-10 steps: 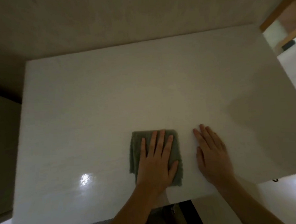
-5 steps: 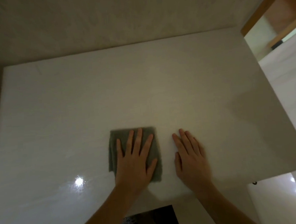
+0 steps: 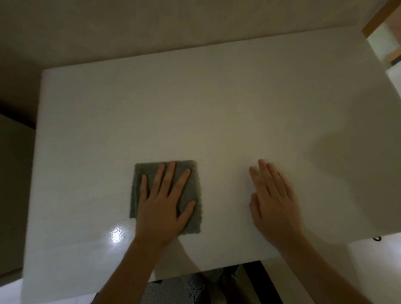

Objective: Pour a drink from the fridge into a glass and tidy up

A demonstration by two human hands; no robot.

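Cloth (image 3: 166, 195), grey-green, folded, lying on white tabletop (image 3: 216, 109) near front edge. Left hand (image 3: 163, 207) pressing flat on cloth, fingers spread. Right hand (image 3: 273, 201) resting flat, empty, right of cloth. Likely tidy-up wiping; next: sliding cloth under steady pressure.

Left hand (image 3: 161, 207) and cloth (image 3: 189, 194) have slid away from right hand (image 3: 275, 203).

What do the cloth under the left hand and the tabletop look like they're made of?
Cloth: grey-green, looks like soft napped fabric, maybe microfibre or terry; matte surface, fuzzy uneven edges. Table: white, smooth and glossy, possibly laminate or lacquered board; it throws a sharp lamp reflection near the left hand. The exact material can't be told.
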